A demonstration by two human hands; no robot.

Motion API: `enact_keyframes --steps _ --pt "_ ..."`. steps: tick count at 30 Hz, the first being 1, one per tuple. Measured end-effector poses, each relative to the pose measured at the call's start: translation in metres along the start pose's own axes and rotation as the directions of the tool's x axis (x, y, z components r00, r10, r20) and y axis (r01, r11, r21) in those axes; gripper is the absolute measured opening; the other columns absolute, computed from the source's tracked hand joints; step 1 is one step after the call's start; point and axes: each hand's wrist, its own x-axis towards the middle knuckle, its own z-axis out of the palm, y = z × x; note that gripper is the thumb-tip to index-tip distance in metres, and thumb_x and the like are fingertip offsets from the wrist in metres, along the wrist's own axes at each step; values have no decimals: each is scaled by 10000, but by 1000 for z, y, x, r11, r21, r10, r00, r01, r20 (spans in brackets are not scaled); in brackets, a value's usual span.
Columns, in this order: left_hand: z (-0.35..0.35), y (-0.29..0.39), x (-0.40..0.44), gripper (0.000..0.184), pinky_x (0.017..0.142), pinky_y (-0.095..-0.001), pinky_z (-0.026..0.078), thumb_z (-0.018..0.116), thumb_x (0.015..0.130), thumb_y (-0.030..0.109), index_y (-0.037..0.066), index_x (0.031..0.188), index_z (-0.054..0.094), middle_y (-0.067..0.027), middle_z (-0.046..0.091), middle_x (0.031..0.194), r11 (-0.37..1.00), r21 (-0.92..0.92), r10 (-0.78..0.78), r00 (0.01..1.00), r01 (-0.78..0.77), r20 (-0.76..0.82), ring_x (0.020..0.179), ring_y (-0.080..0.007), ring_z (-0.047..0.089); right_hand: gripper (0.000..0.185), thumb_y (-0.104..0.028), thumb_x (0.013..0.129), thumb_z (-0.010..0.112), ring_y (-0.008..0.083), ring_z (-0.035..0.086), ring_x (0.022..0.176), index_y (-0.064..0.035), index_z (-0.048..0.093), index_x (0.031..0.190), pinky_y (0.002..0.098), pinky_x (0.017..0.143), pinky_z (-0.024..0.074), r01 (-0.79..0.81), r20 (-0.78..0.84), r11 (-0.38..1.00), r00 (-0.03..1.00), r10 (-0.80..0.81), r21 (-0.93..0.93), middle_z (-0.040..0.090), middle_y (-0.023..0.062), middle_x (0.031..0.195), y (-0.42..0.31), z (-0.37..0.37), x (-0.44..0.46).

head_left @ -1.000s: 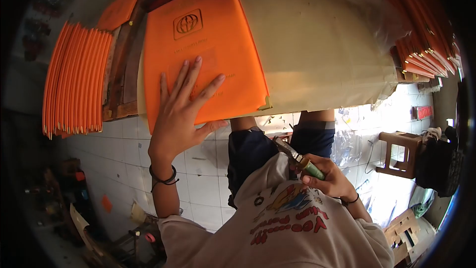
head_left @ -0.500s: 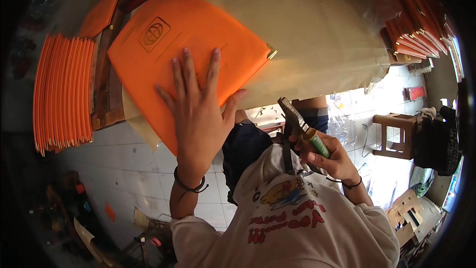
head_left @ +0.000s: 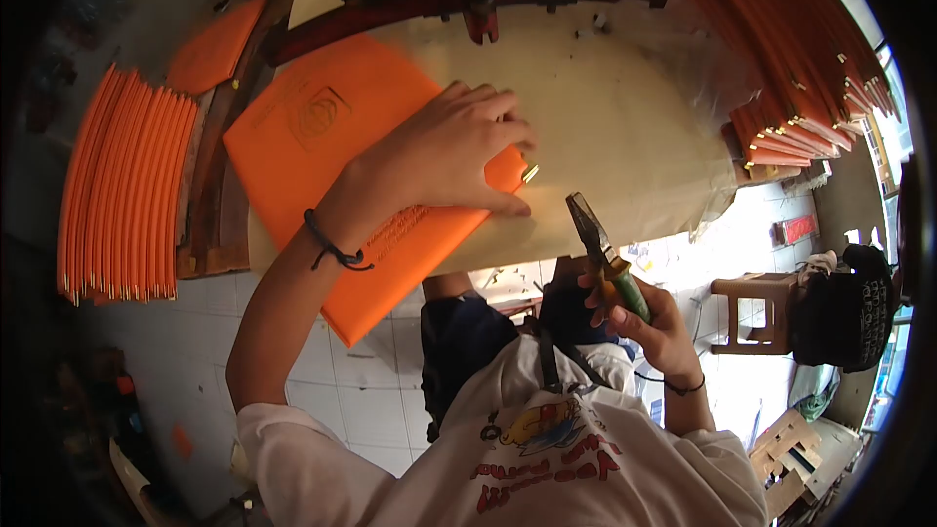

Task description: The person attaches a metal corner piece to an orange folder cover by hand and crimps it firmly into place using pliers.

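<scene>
Orange folder (head_left: 317, 151): lies flat and askew on the tabletop (head_left: 220, 256), ahead of you and to your left, one corner jutting past the near edge over the floor; the skew seems to bring its brass-coloured corner piece (head_left: 530, 174) round toward your right side.
Left hand (head_left: 449, 141): arched over the folder, your fingers bent and partly spread past its right-hand edge, your thumb by the near edge, so the corner sits between them. That looks suited to steadying or turning it; whether you pinch or merely press, I cannot tell.
Right hand (head_left: 654, 327): your fingers are wrapped round the green-handled pliers (head_left: 590, 226), apart from the folder, nose pointing up and away from you, perhaps so the tool is out of your left hand's way.
Pale sheet (head_left: 664, 156): spread under the folder, probably to guard its cover from scratches.
Left row (head_left: 127, 195): more orange folders packed side by side, likely to save room.
Right pile (head_left: 795, 68): others massed at the far right, metal-tipped corners toward you.
</scene>
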Motion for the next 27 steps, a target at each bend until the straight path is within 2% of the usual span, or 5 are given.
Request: enact_keyframes --steps 9,17,22,26,27 --pt "18 -23 4 329 918 -368 427 829 701 316 94 902 691 -22 625 957 959 -145 207 950 -244 -235 938 -224 575 345 -310 883 717 219 523 969 16 645 972 331 897 413 304 -99 841 918 -385 -448 517 135 1124 -7 -10 18" --pt "21 -25 4 297 956 -369 400 795 736 269 88 924 655 -30 635 959 952 -201 190 960 -232 -206 961 -225 578 399 -364 932 705 177 554 664 30 707 991 331 623 437 4 -136 861 987 -85 -509 599 86 772 -46 -13 22" --pt "26 -29 7 296 986 -369 385 765 762 281 85 953 652 -37 647 982 949 -226 186 968 -221 -166 999 -228 576 408 -370 863 786 187 488 447 4 691 732 358 483 408 -53 -119 556 989 -84 -830 527 83 507 -62 -26 28" --pt "24 -31 8 302 996 -372 385 747 767 288 73 961 659 -45 657 1001 951 -235 173 976 -200 -130 1020 -230 574 251 -217 888 743 140 569 491 -5 725 755 320 497 436 -123 -162 590 987 -14 -798 620 65 555 -87 -26 37" --pt "23 -31 8 306 997 -372 384 746 767 289 70 964 661 -47 658 1003 953 -233 165 978 -191 -128 1024 -230 573 296 -217 932 720 131 687 616 40 712 786 290 590 550 -92 -117 601 993 -4 -794 709 90 668 -95 -28 41"
